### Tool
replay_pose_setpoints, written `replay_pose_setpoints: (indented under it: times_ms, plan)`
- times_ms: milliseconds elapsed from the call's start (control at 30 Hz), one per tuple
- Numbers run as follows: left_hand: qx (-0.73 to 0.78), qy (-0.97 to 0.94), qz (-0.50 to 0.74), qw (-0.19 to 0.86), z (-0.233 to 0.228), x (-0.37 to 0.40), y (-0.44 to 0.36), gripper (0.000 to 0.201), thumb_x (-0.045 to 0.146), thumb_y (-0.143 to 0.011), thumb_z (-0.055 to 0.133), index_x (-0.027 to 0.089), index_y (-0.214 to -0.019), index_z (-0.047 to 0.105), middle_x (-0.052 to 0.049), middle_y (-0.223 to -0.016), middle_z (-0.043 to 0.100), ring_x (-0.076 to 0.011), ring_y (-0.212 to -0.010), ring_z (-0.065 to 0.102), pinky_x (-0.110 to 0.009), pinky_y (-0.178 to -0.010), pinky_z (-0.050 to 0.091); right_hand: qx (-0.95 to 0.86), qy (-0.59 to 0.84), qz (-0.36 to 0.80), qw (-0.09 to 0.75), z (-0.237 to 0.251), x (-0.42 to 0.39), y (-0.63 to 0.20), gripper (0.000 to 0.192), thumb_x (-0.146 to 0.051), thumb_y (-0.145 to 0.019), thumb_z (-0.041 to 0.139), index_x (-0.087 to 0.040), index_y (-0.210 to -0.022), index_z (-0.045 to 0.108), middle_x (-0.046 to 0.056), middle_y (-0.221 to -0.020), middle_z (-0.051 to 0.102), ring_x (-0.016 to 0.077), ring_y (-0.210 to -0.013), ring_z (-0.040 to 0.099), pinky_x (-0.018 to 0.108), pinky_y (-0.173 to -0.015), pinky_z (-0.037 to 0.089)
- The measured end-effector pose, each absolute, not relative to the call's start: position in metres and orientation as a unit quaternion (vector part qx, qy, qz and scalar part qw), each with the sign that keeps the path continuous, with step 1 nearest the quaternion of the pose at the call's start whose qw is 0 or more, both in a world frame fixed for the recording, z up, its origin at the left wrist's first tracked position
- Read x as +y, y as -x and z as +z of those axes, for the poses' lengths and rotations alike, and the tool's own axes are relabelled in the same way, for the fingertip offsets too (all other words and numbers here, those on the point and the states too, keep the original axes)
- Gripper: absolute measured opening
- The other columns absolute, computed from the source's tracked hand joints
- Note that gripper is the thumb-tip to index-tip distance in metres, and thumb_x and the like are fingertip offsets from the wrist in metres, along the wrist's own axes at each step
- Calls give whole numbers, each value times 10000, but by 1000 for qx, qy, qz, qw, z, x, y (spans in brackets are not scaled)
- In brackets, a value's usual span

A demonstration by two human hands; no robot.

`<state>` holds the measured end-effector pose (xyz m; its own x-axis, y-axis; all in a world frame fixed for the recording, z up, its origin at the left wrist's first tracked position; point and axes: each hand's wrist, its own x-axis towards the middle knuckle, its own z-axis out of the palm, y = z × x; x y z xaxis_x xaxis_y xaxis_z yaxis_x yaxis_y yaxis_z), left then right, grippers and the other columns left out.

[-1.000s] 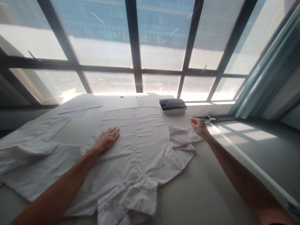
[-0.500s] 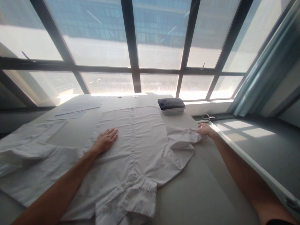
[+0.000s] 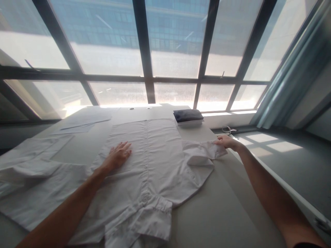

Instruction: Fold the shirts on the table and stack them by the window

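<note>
Both forearms bare, no sleeves, hands (image 3: 117, 156) ungloved.

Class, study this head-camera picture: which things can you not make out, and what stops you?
- Shirt collar end: cut off by the head view's bottom edge.
- Right hand grip on the sleeve: fingertips hidden by the hand.
- Small object on the sill: too small to identify.
- Dark folded stack: contents unclear.
</note>
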<state>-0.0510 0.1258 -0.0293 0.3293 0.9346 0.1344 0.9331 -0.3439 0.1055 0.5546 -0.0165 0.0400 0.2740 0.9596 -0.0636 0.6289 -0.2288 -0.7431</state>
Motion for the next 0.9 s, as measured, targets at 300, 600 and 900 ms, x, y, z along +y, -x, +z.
replay_pose_setpoints:
  times_ms: [300,600,900]
  plan:
    - [385,-842,249,283,31,71,-42,836,790,-899,468,169,-1443,600,-127,-1444,623,-313,-1338,582,-431,-1129,468,-483,588,495,420,52,-15,-504,182,-323,-797,716,-199,-914,652,11,-788,674,144,-646,597,234,-566,460]
    - [246,-714,263,600,28,20,-169,797,601,-828,771,141,-1449,580,-173,-1245,727,-277,-1080,699,-414,-947,528,-483,453,575,480,29,-31,-395,387,-418,-725,859,-210,-987,664,23,-915,694,156,-759,637,256,-658,501]
    - [214,-648,314,660,3,16,-175,566,610,-831,769,104,-1085,776,-117,-1015,765,-251,-944,697,-338,-885,505,-528,443,543,480,8,-33,-375,387,-434,-754,821,-206,-1029,672,26,-854,716,181,-721,647,312,-685,507]
